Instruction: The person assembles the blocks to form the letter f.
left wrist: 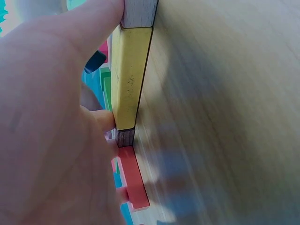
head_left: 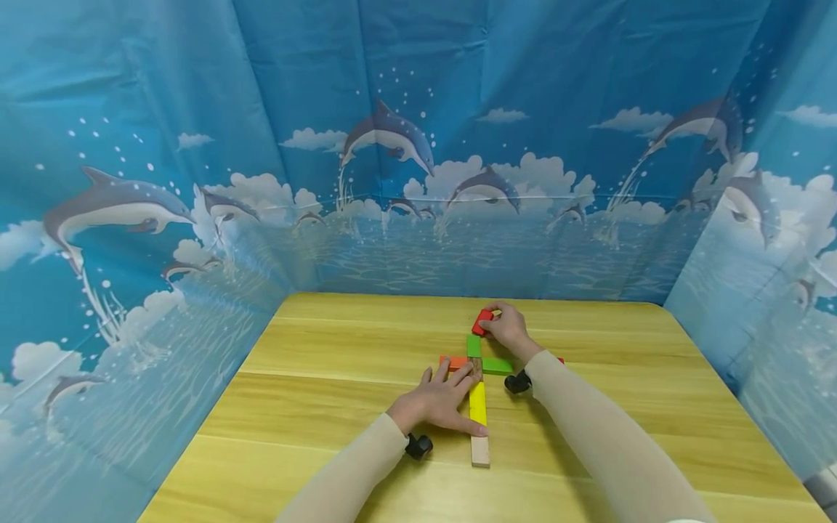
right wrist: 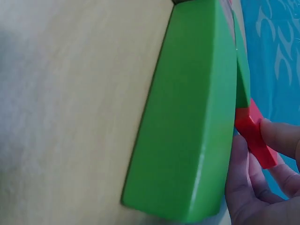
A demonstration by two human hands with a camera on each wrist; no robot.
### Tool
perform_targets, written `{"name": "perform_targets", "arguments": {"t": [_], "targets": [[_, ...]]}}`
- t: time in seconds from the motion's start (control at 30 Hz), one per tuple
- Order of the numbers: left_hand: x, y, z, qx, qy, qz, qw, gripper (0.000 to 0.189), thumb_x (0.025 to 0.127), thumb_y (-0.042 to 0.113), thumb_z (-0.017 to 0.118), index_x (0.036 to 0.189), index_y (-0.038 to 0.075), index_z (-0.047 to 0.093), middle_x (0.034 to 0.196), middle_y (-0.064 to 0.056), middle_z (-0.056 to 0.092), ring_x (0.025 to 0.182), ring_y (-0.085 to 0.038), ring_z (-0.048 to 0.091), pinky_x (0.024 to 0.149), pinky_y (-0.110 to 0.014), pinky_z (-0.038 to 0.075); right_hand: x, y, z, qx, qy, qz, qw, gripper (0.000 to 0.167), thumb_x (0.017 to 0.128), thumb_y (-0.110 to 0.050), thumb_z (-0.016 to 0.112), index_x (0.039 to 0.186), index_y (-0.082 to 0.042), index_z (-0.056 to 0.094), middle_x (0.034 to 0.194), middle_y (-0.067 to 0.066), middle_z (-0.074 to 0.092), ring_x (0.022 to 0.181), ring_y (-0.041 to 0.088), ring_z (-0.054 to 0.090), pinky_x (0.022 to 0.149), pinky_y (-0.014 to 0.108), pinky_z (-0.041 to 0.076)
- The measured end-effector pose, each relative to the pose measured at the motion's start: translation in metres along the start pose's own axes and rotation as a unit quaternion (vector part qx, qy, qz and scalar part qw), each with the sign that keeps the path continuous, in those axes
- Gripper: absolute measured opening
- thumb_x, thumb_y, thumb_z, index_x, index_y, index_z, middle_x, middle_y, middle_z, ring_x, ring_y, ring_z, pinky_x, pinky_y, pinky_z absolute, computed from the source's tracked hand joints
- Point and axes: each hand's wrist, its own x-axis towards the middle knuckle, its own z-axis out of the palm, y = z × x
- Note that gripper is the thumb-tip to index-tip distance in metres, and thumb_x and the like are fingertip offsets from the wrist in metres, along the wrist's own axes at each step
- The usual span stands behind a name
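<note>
Toy blocks form a cross on the table. A dark brown block (head_left: 475, 368) sits at its centre, with an orange-red block (head_left: 453, 362) to the left and a green block (head_left: 497, 366) to the right. Another green block (head_left: 474, 346) points away at the top; a yellow block (head_left: 478, 404) and a pale wooden block (head_left: 480, 452) run toward the near edge. My left hand (head_left: 439, 402) rests spread on the orange-red, brown and pale blocks. Beyond the upper green block, my right hand (head_left: 508, 328) pinches a red block (head_left: 482, 322) between thumb and fingers, tilted at the green block's far end.
Part of another red piece (head_left: 561, 360) shows beside the right sleeve, mostly hidden by it. The wooden table (head_left: 314, 378) ends at a blue dolphin curtain (head_left: 405, 247) behind and at both sides. Dark wrist cameras (head_left: 418, 446) hang beneath the wrists.
</note>
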Motion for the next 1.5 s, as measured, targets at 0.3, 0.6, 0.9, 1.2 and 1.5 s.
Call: {"name": "perform_targets", "arguments": {"t": [0.3,0.6,0.9,1.2,1.5], "targets": [[0.004,-0.003,-0.002,-0.002,0.002,0.000,1.0000,0.105,0.080,0.088,0.049,0.163,0.033,0.015,0.169,0.008,0.000,0.153,-0.036,-0.005,0.116,-0.065,0.009,0.004,0.003,0.004,-0.058,0.013,-0.015,0.9981,0.040,0.096,-0.019,0.072,0.131,-0.003,0.060,0.103,0.017,0.065,0.083,0.028,0.061,0.072,0.039,0.052],[0.007,-0.005,-0.001,-0.003,0.004,-0.003,1.0000,0.104,0.080,0.088,0.049,0.163,0.035,0.014,0.169,0.009,0.000,0.153,-0.035,-0.005,0.117,-0.065,0.009,0.007,0.004,0.007,-0.093,0.020,-0.004,0.9955,0.037,0.095,-0.020,0.072,0.125,0.000,0.065,0.110,0.019,0.066,0.091,0.031,0.062,0.081,0.043,0.054],[0.005,-0.004,-0.003,0.000,-0.003,-0.006,1.0000,0.104,0.081,0.085,0.051,0.163,0.032,0.015,0.169,0.008,0.000,0.153,-0.035,-0.006,0.117,-0.064,0.009,0.009,0.003,0.006,-0.100,0.017,-0.002,0.9949,0.037,0.094,-0.023,0.073,0.120,0.002,0.065,0.112,0.021,0.064,0.095,0.033,0.060,0.080,0.044,0.053],[0.004,-0.002,-0.007,-0.006,-0.002,-0.007,1.0000,0.104,0.081,0.085,0.052,0.163,0.031,0.017,0.169,0.007,0.003,0.153,-0.035,-0.004,0.116,-0.065,0.010,0.003,-0.007,-0.005,-0.073,-0.007,-0.003,0.9973,0.041,0.096,-0.020,0.070,0.129,0.002,0.062,0.118,0.022,0.065,0.094,0.032,0.064,0.078,0.043,0.054],[0.005,-0.002,-0.007,-0.010,-0.003,-0.005,0.9999,0.106,0.080,0.087,0.051,0.163,0.032,0.016,0.169,0.008,0.001,0.153,-0.035,-0.005,0.116,-0.065,0.009,-0.001,-0.019,-0.026,-0.046,-0.040,-0.027,0.9978,0.038,0.099,-0.018,0.066,0.132,-0.001,0.061,0.107,0.017,0.064,0.087,0.035,0.064,0.070,0.043,0.053]]}}
